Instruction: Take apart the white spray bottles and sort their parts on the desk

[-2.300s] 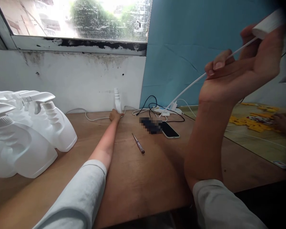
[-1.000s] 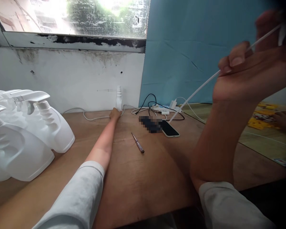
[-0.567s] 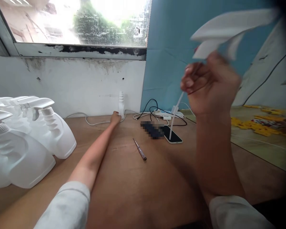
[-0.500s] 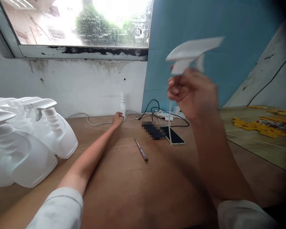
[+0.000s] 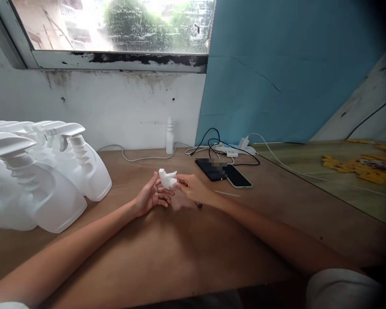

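A white spray trigger head is between my two hands above the wooden table. My right hand grips its neck end, and its thin white tube sticks out to the right below the wrist. My left hand is beside the head's left end, palm up with the fingers spread; the fingertips are close under the head. The screwdriver lies mostly hidden beneath my right hand. Behind my hands, a small white bottle stands upright against the wall.
Several large white spray bottles stand in a group at the left of the table. Two dark phones lie right of centre. Behind them are black and white cables and a power strip. A yellow patterned item lies at the far right.
My right hand has come down and left with the spray head, which is now turned. My left hand has left the small bottle and moved back towards me to meet it.
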`<action>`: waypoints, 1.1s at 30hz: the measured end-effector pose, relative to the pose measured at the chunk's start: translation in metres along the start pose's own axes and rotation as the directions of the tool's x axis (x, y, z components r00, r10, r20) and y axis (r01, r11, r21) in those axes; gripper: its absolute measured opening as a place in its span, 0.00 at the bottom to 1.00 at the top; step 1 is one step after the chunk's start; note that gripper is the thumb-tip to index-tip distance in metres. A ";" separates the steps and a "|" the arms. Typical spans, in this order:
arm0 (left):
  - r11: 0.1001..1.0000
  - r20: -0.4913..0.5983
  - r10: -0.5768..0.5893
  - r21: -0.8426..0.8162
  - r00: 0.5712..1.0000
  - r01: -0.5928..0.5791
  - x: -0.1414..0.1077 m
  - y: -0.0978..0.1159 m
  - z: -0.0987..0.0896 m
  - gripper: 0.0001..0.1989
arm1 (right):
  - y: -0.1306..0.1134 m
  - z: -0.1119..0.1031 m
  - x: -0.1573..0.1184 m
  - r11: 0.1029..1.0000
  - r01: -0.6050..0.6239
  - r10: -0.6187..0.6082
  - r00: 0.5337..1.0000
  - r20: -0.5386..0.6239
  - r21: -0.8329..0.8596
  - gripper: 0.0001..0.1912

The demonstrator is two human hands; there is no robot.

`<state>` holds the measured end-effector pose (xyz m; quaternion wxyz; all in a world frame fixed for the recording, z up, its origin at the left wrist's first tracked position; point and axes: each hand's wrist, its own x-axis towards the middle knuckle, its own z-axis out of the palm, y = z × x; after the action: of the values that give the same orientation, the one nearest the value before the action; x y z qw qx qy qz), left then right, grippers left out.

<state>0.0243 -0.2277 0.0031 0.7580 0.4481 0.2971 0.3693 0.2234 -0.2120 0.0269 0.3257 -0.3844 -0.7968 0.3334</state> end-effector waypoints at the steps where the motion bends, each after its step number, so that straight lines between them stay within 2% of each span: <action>1: 1.000 0.006 0.007 -0.006 1.000 -0.007 -0.001 0.000 0.000 0.30 | -0.001 0.002 -0.004 0.999 0.018 -0.019 1.000 -0.002 -0.042 0.13; 6: 0.992 0.039 -0.044 -0.119 0.998 0.049 -0.002 0.003 -0.001 0.33 | -0.008 0.003 -0.018 0.979 0.045 -0.052 0.998 -0.033 -0.199 0.11; 10: 0.999 -0.031 -0.023 -0.036 0.999 0.022 -0.003 0.001 0.000 0.13 | -0.008 0.000 -0.019 0.972 0.028 -0.030 1.000 -0.006 -0.234 0.17; 12: 0.999 -0.035 0.021 -0.044 0.999 -0.023 -0.003 -0.002 0.000 0.13 | -0.001 -0.006 -0.015 0.971 -0.002 0.001 1.000 -0.004 -0.238 0.21; 16: 0.987 -0.001 0.056 -0.149 0.998 -0.056 -0.003 -0.002 0.001 0.13 | 0.022 -0.025 -0.004 0.947 -0.109 0.069 0.988 -0.139 -0.303 0.24; 19: 0.980 0.021 0.070 -0.190 0.997 -0.065 -0.004 0.000 0.001 0.09 | 0.035 -0.038 -0.005 0.912 -0.135 0.040 0.969 -0.243 -0.388 0.24; 20: 0.978 0.025 0.071 -0.197 0.997 -0.064 -0.004 0.000 0.002 0.08 | 0.036 -0.040 -0.007 0.900 -0.102 0.003 0.974 -0.228 -0.423 0.24; 21: 0.978 0.027 0.067 -0.201 0.997 -0.061 -0.004 0.000 0.002 0.09 | 0.036 -0.042 -0.009 0.880 -0.028 -0.058 0.985 -0.166 -0.475 0.22; 22: 0.978 0.026 0.062 -0.201 0.998 -0.055 -0.004 -0.001 0.003 0.11 | 0.035 -0.043 -0.011 0.840 0.087 -0.135 0.990 -0.050 -0.536 0.21; 23: 0.980 0.023 0.056 -0.195 0.998 -0.050 -0.004 -0.001 0.003 0.14 | 0.033 -0.044 -0.012 0.775 0.235 -0.214 0.971 0.105 -0.587 0.21; 24: 0.982 0.018 0.051 -0.184 0.999 -0.046 -0.004 -0.002 0.004 0.15 | 0.032 -0.043 -0.014 0.691 0.391 -0.282 0.920 0.272 -0.608 0.20; 25: 0.985 0.010 0.051 -0.169 0.999 -0.048 -0.004 -0.003 0.005 0.17 | 0.031 -0.042 -0.014 0.604 0.525 -0.329 0.849 0.413 -0.599 0.19; 26: 0.987 0.000 0.056 -0.150 0.998 -0.055 -0.004 -0.003 0.007 0.18 | 0.030 -0.041 -0.014 0.538 0.617 -0.360 0.784 0.506 -0.574 0.17; 27: 0.989 -0.012 0.064 -0.129 0.998 -0.065 -0.004 -0.004 0.008 0.19 | 0.029 -0.039 -0.014 0.507 0.663 -0.382 0.746 0.546 -0.551 0.14; 28: 0.991 -0.025 0.074 -0.109 0.997 -0.076 -0.004 -0.004 0.010 0.20 | 0.029 -0.036 -0.013 0.499 0.681 -0.402 0.729 0.554 -0.535 0.12; 30: 0.993 -0.057 0.092 -0.070 0.994 -0.096 -0.004 -0.005 0.012 0.21 | 0.026 -0.031 -0.013 0.506 0.674 -0.432 0.738 0.518 -0.539 0.11; 31: 0.993 -0.074 0.098 -0.054 0.992 -0.102 -0.004 -0.006 0.013 0.21 | 0.024 -0.029 -0.014 0.534 0.652 -0.455 0.758 0.467 -0.539 0.10; 33: 0.993 -0.109 0.111 -0.029 0.988 -0.115 -0.003 -0.008 0.014 0.22 | 0.016 -0.022 -0.018 0.650 0.578 -0.522 0.811 0.264 -0.493 0.08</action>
<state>0.0361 -0.2396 0.0021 0.7266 0.4301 0.3051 0.4404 0.2559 -0.2133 0.0226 0.2465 -0.1845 -0.9514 -0.0068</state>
